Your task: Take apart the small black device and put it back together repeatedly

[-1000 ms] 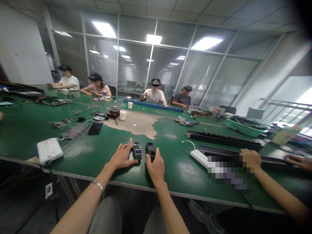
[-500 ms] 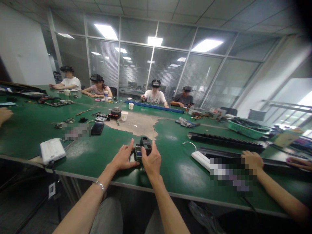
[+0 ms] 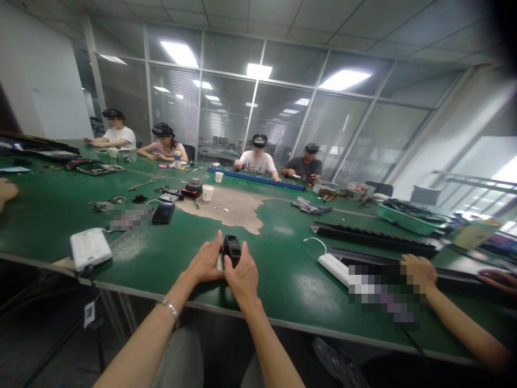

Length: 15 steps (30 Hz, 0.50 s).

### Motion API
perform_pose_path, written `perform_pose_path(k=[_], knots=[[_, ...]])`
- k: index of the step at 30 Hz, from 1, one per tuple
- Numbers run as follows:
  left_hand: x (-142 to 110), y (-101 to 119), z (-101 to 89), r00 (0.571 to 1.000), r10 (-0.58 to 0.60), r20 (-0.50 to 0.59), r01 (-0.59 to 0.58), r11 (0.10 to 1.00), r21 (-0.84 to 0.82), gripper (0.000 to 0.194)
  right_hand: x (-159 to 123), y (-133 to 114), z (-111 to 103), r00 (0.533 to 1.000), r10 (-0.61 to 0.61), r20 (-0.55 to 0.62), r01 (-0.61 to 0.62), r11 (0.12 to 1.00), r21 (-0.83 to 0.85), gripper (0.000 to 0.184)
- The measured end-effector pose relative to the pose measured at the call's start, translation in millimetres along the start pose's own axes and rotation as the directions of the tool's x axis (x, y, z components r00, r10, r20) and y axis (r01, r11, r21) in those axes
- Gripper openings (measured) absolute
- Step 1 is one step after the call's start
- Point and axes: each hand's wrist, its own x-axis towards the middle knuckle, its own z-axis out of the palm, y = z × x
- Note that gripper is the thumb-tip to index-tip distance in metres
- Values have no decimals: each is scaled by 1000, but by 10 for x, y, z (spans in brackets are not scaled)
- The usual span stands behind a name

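Note:
My right hand (image 3: pixel 243 275) is closed round a black plastic casing (image 3: pixel 232 246) with openings in its upper face, just above the green table. To the casing's left, my left hand (image 3: pixel 204 263) curves with its index finger pointing forward and its thumb near my right thumb. A pale edge (image 3: pixel 220 263) shows between my left hand and the casing. The circuit board with a blue part, seen there earlier, is hidden by the casing and fingers. Whether the casing sits fully over it I cannot tell.
A white box (image 3: pixel 90 249) and a phone (image 3: pixel 163 212) lie to the left. Paper cups (image 3: pixel 208 193) stand farther back. On the right are a white power strip (image 3: pixel 333 270), a black rail (image 3: pixel 374 240) and a co-worker's hand (image 3: pixel 420 272). Several people sit across the table.
My right hand has brought the black casing leftward, from beside the circuit board to over it. My left hand has stayed by the board, and its gap to my right hand has closed.

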Motion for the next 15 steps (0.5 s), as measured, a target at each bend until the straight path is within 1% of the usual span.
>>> perform_pose_path(k=[2, 4, 6, 9, 11, 15], knots=[[1, -10, 20, 1000, 0, -12, 0, 1000, 29, 118, 8, 39, 45, 999, -40, -7, 40, 999, 0, 77], [-3, -9, 30, 1000, 14, -26, -13, 999, 39, 119, 21, 79, 89, 996, -86, -19, 86, 996, 16, 76], [-4, -1, 27, 999, 30, -32, -29, 999, 38, 121, 18, 115, 132, 994, -104, -23, 105, 994, 38, 69], [15, 8, 17, 999, 26, -20, -25, 999, 41, 117, -21, 158, 193, 996, -87, -29, 88, 995, 45, 61], [43, 7, 20, 1000, 0, 11, 0, 999, 52, 115, -48, 178, 221, 997, -76, -34, 77, 997, 32, 60], [73, 28, 49, 992, -70, 110, 61, 995, 79, 116, -70, 177, 225, 998, -60, -22, 60, 998, -1, 61]])
